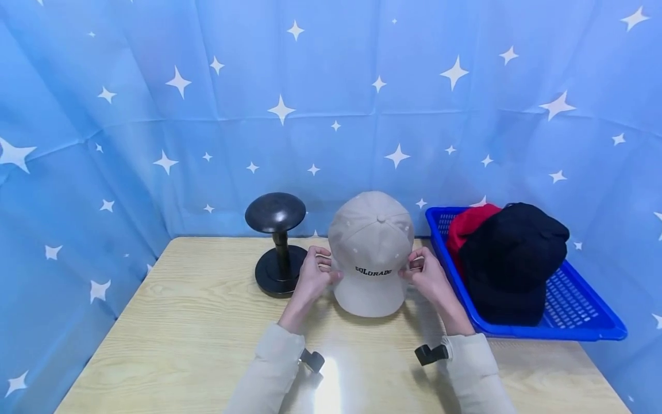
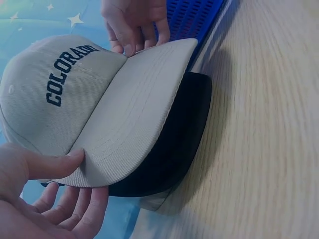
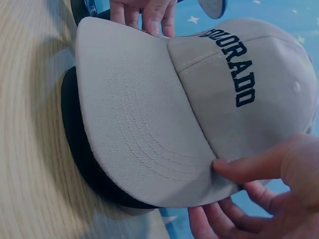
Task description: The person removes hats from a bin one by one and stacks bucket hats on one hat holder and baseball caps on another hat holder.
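Head: pale wood table [image 1: 181, 322], blue star-print curtain [image 1: 336, 57] behind. Beige cap [image 1: 370, 247] toward the back edge, between black stand [image 1: 281, 253] and blue basket [image 1: 555, 332]. Gap tighter on basket side; wood runs forward and left. Brim faces the person, long axis front to back. Left hand [image 1: 312, 279] and right hand [image 1: 428, 279] at brim sides.

Left wrist: hand partly curled, pinching brim corner, thumb on top. Dark brim [image 2: 192, 129] underneath.

Right wrist: matching pinch, opposite corner; wood beyond brim edge.
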A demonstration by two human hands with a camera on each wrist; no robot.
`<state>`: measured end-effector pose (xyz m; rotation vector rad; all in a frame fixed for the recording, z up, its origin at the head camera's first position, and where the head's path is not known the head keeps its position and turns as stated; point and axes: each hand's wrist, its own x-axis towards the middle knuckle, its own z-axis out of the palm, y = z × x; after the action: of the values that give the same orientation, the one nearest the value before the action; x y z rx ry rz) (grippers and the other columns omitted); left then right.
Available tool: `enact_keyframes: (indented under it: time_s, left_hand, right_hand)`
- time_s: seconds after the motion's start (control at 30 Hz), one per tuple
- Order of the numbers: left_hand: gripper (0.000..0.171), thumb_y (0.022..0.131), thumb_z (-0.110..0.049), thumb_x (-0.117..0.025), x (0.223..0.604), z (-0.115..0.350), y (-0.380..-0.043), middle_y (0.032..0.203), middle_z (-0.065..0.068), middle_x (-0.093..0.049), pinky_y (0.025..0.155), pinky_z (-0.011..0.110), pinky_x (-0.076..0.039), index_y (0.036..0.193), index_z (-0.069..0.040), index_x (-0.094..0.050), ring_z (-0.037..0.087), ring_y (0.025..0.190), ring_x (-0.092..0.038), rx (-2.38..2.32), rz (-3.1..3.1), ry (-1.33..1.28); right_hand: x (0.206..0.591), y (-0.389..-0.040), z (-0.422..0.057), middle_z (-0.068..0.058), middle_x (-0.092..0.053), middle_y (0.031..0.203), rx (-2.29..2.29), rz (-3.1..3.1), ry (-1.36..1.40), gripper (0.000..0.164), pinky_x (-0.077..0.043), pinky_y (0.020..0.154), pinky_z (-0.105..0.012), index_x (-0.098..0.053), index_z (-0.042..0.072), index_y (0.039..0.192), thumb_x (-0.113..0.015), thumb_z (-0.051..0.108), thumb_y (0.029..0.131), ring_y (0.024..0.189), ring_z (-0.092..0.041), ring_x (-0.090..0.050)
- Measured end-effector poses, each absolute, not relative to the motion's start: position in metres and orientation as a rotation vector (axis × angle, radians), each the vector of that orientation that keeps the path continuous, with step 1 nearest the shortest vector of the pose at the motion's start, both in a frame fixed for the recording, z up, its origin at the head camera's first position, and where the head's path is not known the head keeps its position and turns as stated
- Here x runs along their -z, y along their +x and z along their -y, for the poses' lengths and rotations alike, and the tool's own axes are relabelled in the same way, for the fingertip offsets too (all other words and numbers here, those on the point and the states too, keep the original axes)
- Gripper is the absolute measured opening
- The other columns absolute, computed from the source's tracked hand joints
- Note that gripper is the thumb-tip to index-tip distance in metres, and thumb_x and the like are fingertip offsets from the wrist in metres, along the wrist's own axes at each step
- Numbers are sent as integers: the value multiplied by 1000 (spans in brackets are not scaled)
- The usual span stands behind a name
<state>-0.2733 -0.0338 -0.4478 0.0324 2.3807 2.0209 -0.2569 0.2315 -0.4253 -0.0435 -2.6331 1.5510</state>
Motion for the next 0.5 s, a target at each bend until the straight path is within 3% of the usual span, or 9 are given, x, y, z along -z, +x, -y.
enact_keyframes:
  time_s: [0.23,0.4,0.5]
  left_hand:
    - [45,78,2,-81,443,35,-269,113,15,-65,75,31,-59,113,-6,-54,25,95,-69,-1957,-2436,39]
    - [29,80,-8,-83,436,40,-266,92,7,-66,68,27,-54,93,-7,-58,17,80,-67,-1790,-2651,26]
    - [29,85,-21,-84,429,42,-265,81,2,-61,66,26,-48,85,-9,-57,14,72,-60,-1818,-2743,87]
  right_hand:
    - [422,-252,-234,-24,-63,111,-1609,2647,-63,36,-57,70,-26,-45,-2,116,-70,0,90,81,-10,-60]
    - [409,-247,-235,-32,-61,125,-1641,2646,-62,42,-56,72,-20,-45,-6,125,-70,4,93,87,-4,-61]
    - [394,-243,-239,-31,-61,127,-1643,2572,-24,44,-56,73,-17,-45,-8,129,-69,4,95,88,2,-61]
